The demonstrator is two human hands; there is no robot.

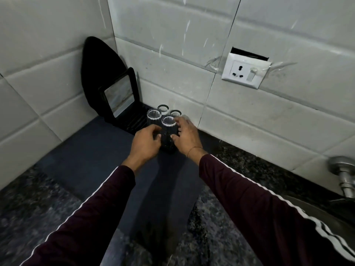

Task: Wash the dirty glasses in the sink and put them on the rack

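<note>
Glass, likely wet, slippery and fragile: both the left hand and right hand curl round the nearest tumbler mid-wall.

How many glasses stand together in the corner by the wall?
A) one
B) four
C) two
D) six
B: four round rims show in a tight cluster, the nearest glass held between the left hand and the right hand, with three other glasses behind it.
</note>
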